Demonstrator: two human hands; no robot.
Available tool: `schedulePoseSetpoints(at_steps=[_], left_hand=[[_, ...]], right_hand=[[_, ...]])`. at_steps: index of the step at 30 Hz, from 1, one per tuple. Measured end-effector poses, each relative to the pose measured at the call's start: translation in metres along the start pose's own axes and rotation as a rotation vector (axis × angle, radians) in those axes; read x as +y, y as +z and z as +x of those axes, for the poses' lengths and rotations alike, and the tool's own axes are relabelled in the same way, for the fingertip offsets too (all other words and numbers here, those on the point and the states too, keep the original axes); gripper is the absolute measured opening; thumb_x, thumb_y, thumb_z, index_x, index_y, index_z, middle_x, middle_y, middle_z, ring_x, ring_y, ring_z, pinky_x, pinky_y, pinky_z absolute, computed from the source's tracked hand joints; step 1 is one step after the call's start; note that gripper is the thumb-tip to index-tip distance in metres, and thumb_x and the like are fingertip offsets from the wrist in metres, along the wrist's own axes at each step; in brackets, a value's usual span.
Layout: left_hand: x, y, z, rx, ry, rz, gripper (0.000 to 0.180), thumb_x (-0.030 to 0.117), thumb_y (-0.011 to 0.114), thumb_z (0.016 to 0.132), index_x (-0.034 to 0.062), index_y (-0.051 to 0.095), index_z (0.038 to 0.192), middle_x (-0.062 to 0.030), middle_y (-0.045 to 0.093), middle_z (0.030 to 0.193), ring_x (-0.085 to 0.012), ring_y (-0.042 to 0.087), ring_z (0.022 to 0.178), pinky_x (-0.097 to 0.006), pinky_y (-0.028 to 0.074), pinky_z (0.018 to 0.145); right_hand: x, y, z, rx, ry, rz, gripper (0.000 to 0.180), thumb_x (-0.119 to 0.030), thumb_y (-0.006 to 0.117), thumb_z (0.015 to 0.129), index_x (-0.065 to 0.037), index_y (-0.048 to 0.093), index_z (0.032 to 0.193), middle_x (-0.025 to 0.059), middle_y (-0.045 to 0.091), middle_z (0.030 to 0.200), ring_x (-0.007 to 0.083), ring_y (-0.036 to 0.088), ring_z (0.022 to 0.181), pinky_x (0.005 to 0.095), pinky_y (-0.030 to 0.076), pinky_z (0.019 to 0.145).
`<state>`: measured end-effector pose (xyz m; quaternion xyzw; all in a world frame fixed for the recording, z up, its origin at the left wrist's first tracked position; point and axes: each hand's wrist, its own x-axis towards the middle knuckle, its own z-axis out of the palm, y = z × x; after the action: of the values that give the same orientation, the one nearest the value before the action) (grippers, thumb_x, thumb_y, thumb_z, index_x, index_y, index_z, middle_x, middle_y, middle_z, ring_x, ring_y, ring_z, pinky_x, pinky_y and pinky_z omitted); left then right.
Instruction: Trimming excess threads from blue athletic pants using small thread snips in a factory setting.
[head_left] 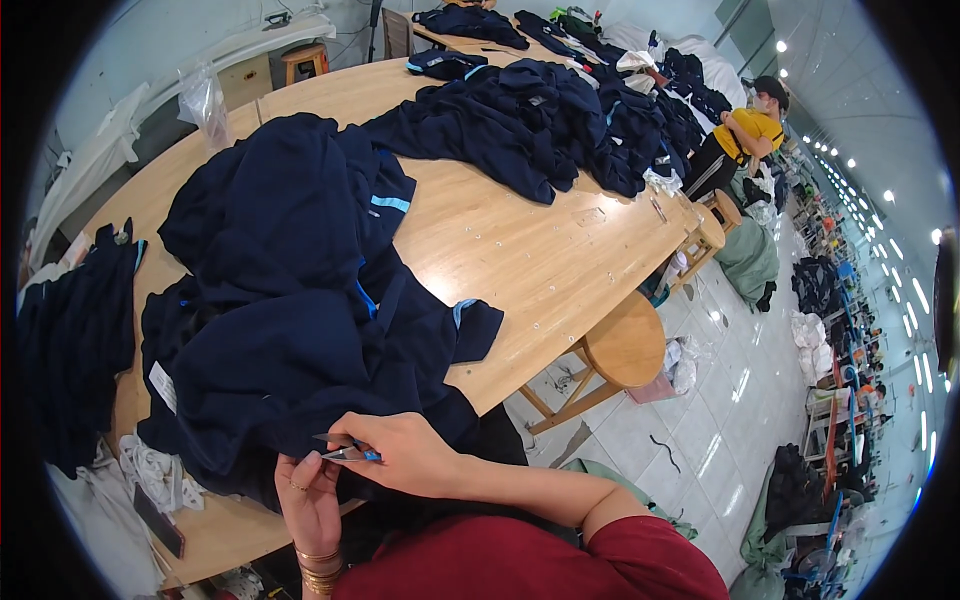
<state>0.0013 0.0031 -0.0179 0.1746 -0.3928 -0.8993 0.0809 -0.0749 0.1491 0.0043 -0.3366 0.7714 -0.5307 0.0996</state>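
Observation:
A pair of small thread snips point(347, 454) with metal blades and a bit of blue is in my right hand point(405, 455), its fingers closed round them. The blades point left, toward my left fingertips. My left hand point(310, 505), with rings and gold bangles, pinches the near edge of a dark navy garment point(270, 345). That garment lies heaped on the wooden table point(470, 265), with light-blue trim and a white label point(163, 387) showing. The exact spot between blades and cloth is too small to make out.
More navy garments point(500, 120) are piled farther along the table, and others point(75, 340) hang at the left. White cloth scraps point(160, 475) and a dark flat object point(158, 522) lie near left. A round wooden stool point(625, 340) stands right. A person in yellow point(755, 130) works beyond.

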Motion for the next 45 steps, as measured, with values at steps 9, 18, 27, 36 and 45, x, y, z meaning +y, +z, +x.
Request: schedulePoseSetpoints(at_steps=[9, 18, 27, 36, 45], left_hand=[[-0.0002, -0.001, -0.0018, -0.005, -0.007, 0.014, 0.022, 0.009, 0.055, 0.085, 0.0046, 0.051, 0.106, -0.0047, 0.059, 0.099, -0.0141, 0.057, 0.091, -0.03, 0.045, 0.085], [0.0028, 0.0009, -0.0004, -0.003, -0.01, 0.007, 0.021, 0.008, 0.054, 0.085, 0.0045, 0.051, 0.106, -0.0046, 0.06, 0.095, -0.0135, 0.058, 0.087, -0.029, 0.046, 0.082], [0.0037, 0.0062, 0.0008, 0.01, -0.034, 0.01, 0.018, 0.007, 0.054, 0.085, 0.0057, 0.05, 0.102, -0.0027, 0.058, 0.09, -0.0119, 0.056, 0.082, -0.027, 0.044, 0.078], [0.001, -0.0033, 0.0012, 0.01, -0.033, 0.012, 0.017, 0.007, 0.055, 0.084, 0.0065, 0.05, 0.1, -0.0024, 0.058, 0.089, -0.0125, 0.057, 0.081, -0.028, 0.044, 0.078], [0.001, 0.0028, 0.0009, 0.032, -0.042, 0.0, 0.017, 0.006, 0.056, 0.084, 0.0062, 0.049, 0.099, -0.0026, 0.058, 0.088, -0.0132, 0.056, 0.081, -0.029, 0.045, 0.078]], right_hand=[[0.0004, 0.0004, -0.0023, 0.0, 0.001, -0.024, 0.025, -0.015, 0.067, 0.078, -0.007, 0.056, 0.099, 0.006, 0.062, 0.078, 0.0233, 0.061, 0.066, 0.0303, 0.047, 0.058], [0.0007, 0.0034, -0.0007, 0.004, -0.046, -0.029, 0.022, -0.015, 0.066, 0.078, -0.007, 0.056, 0.095, 0.0069, 0.061, 0.075, 0.0243, 0.061, 0.064, 0.0312, 0.047, 0.056], [0.0001, 0.0026, -0.0013, -0.016, -0.024, -0.035, 0.02, -0.014, 0.066, 0.078, -0.008, 0.055, 0.094, 0.0074, 0.06, 0.073, 0.0244, 0.06, 0.063, 0.0319, 0.046, 0.055], [0.0011, 0.006, -0.0017, -0.017, -0.045, -0.035, 0.018, -0.013, 0.064, 0.078, -0.007, 0.054, 0.092, 0.0075, 0.059, 0.072, 0.0248, 0.06, 0.062, 0.0323, 0.046, 0.055], [0.0011, 0.005, -0.0032, -0.008, -0.05, -0.04, 0.017, -0.013, 0.064, 0.078, -0.008, 0.053, 0.091, 0.0072, 0.059, 0.071, 0.0248, 0.059, 0.061, 0.0324, 0.045, 0.054]])
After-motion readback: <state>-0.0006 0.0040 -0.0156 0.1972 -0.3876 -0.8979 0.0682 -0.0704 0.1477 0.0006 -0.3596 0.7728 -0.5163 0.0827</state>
